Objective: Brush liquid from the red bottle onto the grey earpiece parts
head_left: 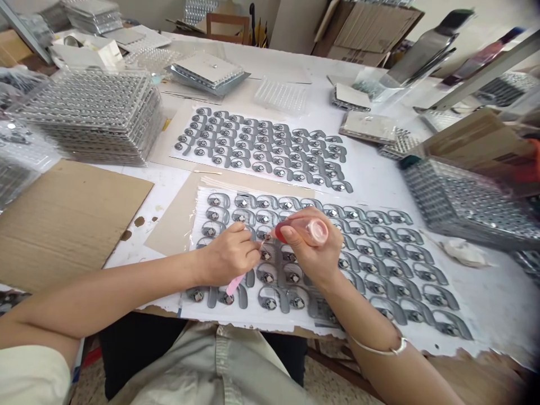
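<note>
My right hand [319, 253] is wrapped round a small squeeze bottle [311, 229], pinkish with a red front end, tilted so its tip points left and down. My left hand [232, 254] is closed on a slim pink stick [234, 285], whose flat end sticks out below the fist. Both hands hover over a sheet laid with rows of grey curved pieces [396, 271], each bearing a shiny faceted stone or metal part. The bottle's tip is close to one such piece [264, 235], near my left fingertips; whether they touch is unclear.
Behind lies a second sheet of similar grey pieces [261, 147]. Stacked clear trays [97, 115] stand at the left, with more trays [472, 197] at the right. A cardboard sheet [67, 222] lies front left. A cotton swab [206, 172] and crumpled tissue [463, 251] are on the table.
</note>
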A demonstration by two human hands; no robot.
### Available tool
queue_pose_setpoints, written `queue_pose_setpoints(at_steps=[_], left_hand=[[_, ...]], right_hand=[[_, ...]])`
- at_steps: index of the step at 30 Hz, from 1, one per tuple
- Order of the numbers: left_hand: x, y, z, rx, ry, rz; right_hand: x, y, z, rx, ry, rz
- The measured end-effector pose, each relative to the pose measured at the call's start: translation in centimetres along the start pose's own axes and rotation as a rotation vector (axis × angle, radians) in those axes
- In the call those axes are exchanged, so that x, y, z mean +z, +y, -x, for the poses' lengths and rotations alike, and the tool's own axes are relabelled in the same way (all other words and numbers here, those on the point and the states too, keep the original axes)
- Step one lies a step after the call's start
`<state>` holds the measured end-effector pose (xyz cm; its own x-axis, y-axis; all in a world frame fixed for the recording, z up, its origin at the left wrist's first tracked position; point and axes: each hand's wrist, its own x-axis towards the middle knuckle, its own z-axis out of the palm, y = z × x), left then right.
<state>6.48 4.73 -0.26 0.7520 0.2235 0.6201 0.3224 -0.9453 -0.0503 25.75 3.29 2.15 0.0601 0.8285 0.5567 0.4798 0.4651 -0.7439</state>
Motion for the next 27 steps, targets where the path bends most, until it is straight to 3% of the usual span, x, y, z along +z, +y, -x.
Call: queue_pose_setpoints(at_steps=[27], left_hand=[[0.12, -0.14, 0.13, -0.02, 0.0, 0.016]], right_hand=[[-0.22, 0.34, 0.15, -0.065, 0.012, 0.078]])
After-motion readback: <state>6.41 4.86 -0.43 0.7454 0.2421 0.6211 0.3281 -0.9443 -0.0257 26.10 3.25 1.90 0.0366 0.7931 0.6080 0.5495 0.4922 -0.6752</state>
